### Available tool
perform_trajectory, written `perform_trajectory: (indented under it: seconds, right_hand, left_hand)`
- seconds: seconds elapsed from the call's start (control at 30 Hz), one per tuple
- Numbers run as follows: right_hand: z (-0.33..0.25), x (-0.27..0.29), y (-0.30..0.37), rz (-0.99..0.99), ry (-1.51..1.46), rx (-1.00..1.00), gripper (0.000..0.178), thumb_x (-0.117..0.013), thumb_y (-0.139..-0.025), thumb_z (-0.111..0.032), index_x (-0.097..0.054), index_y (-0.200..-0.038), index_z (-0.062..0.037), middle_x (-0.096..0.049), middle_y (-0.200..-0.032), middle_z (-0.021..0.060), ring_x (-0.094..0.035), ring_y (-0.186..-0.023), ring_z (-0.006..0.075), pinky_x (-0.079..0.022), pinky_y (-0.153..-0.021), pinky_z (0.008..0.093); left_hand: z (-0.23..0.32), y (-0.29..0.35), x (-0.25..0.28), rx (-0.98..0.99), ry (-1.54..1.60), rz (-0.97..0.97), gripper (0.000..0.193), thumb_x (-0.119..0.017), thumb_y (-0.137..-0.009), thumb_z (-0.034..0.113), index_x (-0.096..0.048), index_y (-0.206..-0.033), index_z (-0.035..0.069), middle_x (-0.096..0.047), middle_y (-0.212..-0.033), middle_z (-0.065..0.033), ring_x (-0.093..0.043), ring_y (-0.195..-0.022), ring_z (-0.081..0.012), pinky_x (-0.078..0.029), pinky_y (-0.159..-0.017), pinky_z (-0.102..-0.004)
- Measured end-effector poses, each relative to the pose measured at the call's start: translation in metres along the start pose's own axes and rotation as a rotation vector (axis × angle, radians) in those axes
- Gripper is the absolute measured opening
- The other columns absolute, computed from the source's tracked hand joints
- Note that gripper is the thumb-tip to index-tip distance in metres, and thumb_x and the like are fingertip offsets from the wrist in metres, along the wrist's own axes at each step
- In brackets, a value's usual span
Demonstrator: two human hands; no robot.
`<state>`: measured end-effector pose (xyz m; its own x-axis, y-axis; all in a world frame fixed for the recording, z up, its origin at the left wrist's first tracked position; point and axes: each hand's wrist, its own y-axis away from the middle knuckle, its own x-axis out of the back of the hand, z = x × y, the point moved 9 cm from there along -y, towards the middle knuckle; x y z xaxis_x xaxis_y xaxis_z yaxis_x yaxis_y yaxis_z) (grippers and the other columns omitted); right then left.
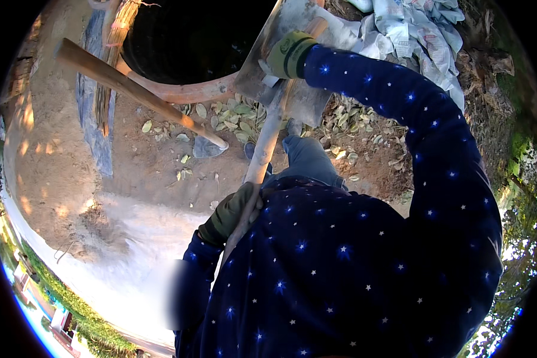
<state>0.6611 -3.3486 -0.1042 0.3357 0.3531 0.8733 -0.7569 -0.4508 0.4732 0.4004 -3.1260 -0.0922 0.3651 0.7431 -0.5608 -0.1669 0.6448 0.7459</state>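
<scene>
While both gloved hands, left (pixel 231 213) & right (pixel 287 55), grip shovel handle (pixel 262 152), blade (pixel 292 65) tilts up

The place is outdoors, on bare brown soil (pixel 155 173) with dry fallen leaves (pixel 238 116) scattered on it. A large dark round pit (pixel 191 36) with a clay-coloured rim opens at the top. Crumpled pale sacks (pixel 411 30) lie at the upper right. Warm sunlight makes bright spots on the ground at the left.

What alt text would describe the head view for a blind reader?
A person in a star-patterned navy top grips a wooden-handled shovel, right hand near the blade, left hand lower. A second wooden tool lies on leaf-strewn dirt.
</scene>
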Motion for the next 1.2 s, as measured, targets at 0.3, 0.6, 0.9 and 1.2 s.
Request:
perform_trajectory:
  seconds: [0.3,0.6,0.9,1.2]
  right_hand:
    - [-0.014,0.007,0.002,-0.228,-0.182,-0.093,0.045,-0.042,-0.1,-0.04,-0.072,-0.111,-0.009,-0.074,-0.103,0.0088,-0.073,-0.084,0.0281,-0.055,-0.088,0.0455]
    - [0.005,0.006,0.004,0.013,-0.105,-0.074,0.034,-0.047,-0.099,-0.031,-0.07,-0.111,-0.0097,-0.074,-0.089,0.0081,-0.072,-0.084,0.0277,-0.056,-0.077,0.0434]
    - [-0.004,-0.01,-0.002,-0.119,-0.062,-0.04,0.042,-0.04,-0.102,-0.037,-0.069,-0.12,-0.0127,-0.075,-0.095,0.005,-0.072,-0.091,0.0238,-0.051,-0.093,0.0382]
    - [-0.006,0.016,0.003,-0.158,-0.088,-0.013,0.034,-0.047,-0.099,-0.027,-0.066,-0.12,-0.0085,-0.073,-0.111,0.0076,-0.072,-0.098,0.0266,-0.056,-0.086,0.0408]
  left_hand:
    - [0.009,-0.004,-0.005,-0.062,0.003,0.004,0.062,-0.037,-0.101,0.065,-0.058,-0.098,0.007,-0.051,-0.065,-0.0011,-0.045,-0.053,-0.0108,-0.038,-0.05,-0.0241]
    - [0.006,-0.004,-0.006,-0.041,0.038,-0.005,0.06,-0.037,-0.101,0.064,-0.058,-0.099,0.007,-0.051,-0.065,-0.0007,-0.046,-0.053,-0.0103,-0.038,-0.05,-0.0241]
    - [0.009,-0.009,-0.012,-0.034,0.079,-0.012,0.057,-0.04,-0.101,0.062,-0.058,-0.097,0.008,-0.05,-0.063,0.0004,-0.046,-0.053,-0.0096,-0.037,-0.049,-0.0235]
    - [0.015,-0.008,-0.014,-0.016,0.076,0.019,0.057,-0.04,-0.101,0.063,-0.059,-0.095,0.009,-0.051,-0.064,0.001,-0.046,-0.053,-0.0087,-0.037,-0.049,-0.0228]
